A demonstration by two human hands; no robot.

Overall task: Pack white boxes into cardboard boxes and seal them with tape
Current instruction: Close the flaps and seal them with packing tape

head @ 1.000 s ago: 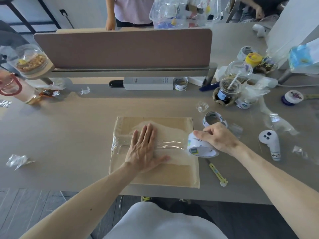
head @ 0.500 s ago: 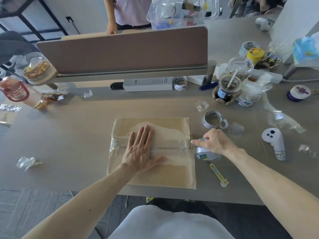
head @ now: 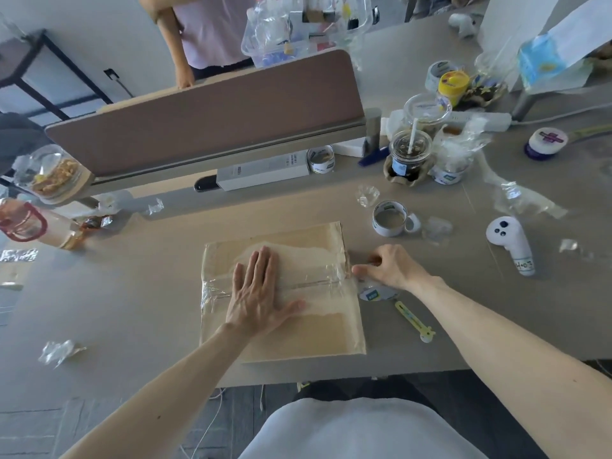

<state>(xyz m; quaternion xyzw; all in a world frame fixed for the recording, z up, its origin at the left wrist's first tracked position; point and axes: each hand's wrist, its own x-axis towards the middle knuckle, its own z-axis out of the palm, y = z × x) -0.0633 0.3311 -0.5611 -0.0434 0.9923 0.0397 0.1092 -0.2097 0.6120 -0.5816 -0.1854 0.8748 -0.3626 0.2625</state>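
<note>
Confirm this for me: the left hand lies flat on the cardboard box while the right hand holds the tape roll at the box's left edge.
Wrong in one respect: the head view shows the right hand holding the tape roll at the right edge of the cardboard box, not the left. The left hand does lie flat on the box.

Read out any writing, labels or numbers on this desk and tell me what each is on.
"H-03", roughly, handwritten on the white controller; the last characters are uncertain.
Print on the long white box: too blurred to read.
Blue label on the tape roll under the right hand: unreadable.
Labels on the drink cup and purple-lidded jar: unreadable.
</note>
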